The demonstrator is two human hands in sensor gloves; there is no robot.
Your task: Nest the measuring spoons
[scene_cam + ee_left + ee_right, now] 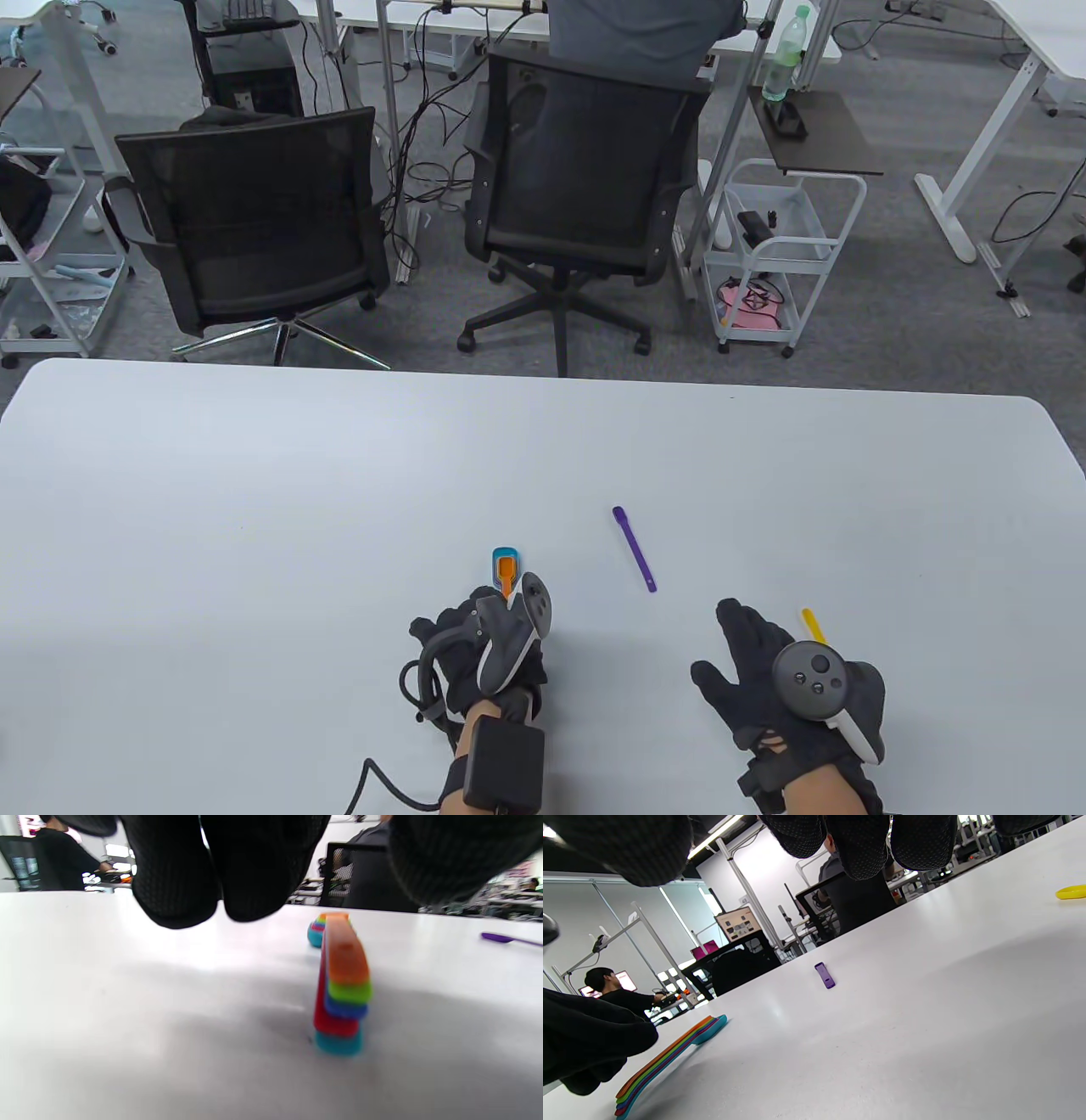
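A nested stack of measuring spoons [506, 567], orange on top and teal at the bottom, lies on the white table [254, 509]. My left hand [462, 630] hovers over the stack's handle end. In the left wrist view my fingers [178, 878] hang above the stack [342, 984] without touching it. A purple spoon [635, 548] lies alone to the right of the stack. A yellow spoon [813, 625] lies just beyond my right hand [740, 652], partly hidden by its tracker. My right hand is spread open and holds nothing.
Two black office chairs [254, 221] and a white cart [776, 255] stand beyond the table's far edge. In the right wrist view the purple spoon [825, 975], yellow spoon [1071, 892] and stack [670, 1060] lie apart on the table.
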